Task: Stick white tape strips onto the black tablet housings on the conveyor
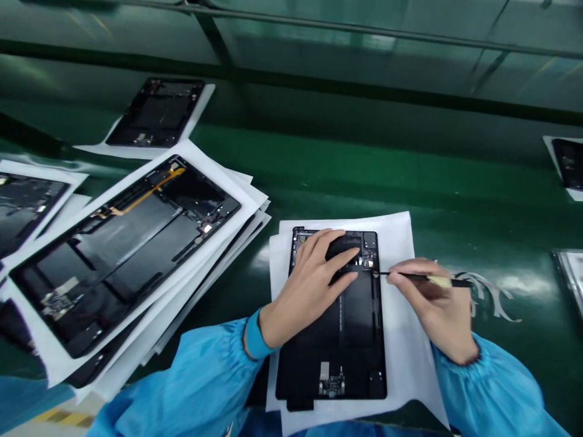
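An open black tablet housing [359, 340] lies upright on white sheets [401, 364] in front of me, its inner parts facing up. My left hand [314, 267] rests across its upper part with fingers spread, the fingertips near the small parts at the top right; the palm hides the left side. My right hand [430, 303] pinches a slim black pointed tool [414, 277] with a pale yellow band. Its thin tip meets the housing's right edge, just below a small board with fine wires [368, 261]. What exactly the tip touches is too small to tell.
A stack of tablet housings [122, 255] interleaved with white sheets stands at the left, with another housing [155, 115] behind it. Curled white strips [494, 294] lie right of my right hand. More housings [571, 161] sit at the right edge of the green tabletop [364, 164].
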Tool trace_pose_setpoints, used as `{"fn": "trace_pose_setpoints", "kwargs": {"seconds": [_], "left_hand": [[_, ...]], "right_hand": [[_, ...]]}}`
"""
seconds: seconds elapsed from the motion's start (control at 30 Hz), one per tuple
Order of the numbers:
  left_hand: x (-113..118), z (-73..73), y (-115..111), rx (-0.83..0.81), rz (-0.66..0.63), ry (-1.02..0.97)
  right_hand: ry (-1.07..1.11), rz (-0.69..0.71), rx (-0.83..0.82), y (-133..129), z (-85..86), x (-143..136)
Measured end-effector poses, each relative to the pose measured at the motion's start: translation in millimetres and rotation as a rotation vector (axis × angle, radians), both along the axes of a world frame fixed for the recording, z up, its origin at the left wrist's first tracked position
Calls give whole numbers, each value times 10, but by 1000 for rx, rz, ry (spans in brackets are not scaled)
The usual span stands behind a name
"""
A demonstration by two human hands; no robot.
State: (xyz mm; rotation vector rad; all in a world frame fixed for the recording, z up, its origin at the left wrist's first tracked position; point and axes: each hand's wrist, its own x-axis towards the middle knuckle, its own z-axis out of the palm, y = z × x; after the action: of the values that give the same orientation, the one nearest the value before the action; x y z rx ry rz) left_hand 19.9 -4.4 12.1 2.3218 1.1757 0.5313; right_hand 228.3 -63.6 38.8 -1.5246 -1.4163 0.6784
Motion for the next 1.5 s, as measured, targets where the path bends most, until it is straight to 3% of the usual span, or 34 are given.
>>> {"fn": "trace_pose_setpoints", "kwargs": {"seconds": [0.1, 0.23, 0.37, 0.63, 0.77, 1.0, 1.27, 1.5], "left_hand": [[153, 22, 66, -25, -64, -1], [269, 9, 130, -75, -63, -110], [243, -2, 114, -101, -11, -164], [187, -70, -14, -44, -3, 2], [215, -99, -11, -7, -14, 10], [222, -111, -10, 13, -3, -7], [219, -108, 6, 19, -30, 5], [227, -106, 7, -4, 8, -8]], "right_hand": [[13, 0, -5, 12, -270, 16], [5, 51, 35, -38, -414, 52], [21, 59, 65, -43, -420, 25], [33, 47, 99, -24, -432, -1], [42, 46, 97, -36, -446, 16], [47, 31, 130, 4, -325, 59], [87, 48, 63, 49, -423, 31], [106, 98, 92, 77, -389, -13]]}}
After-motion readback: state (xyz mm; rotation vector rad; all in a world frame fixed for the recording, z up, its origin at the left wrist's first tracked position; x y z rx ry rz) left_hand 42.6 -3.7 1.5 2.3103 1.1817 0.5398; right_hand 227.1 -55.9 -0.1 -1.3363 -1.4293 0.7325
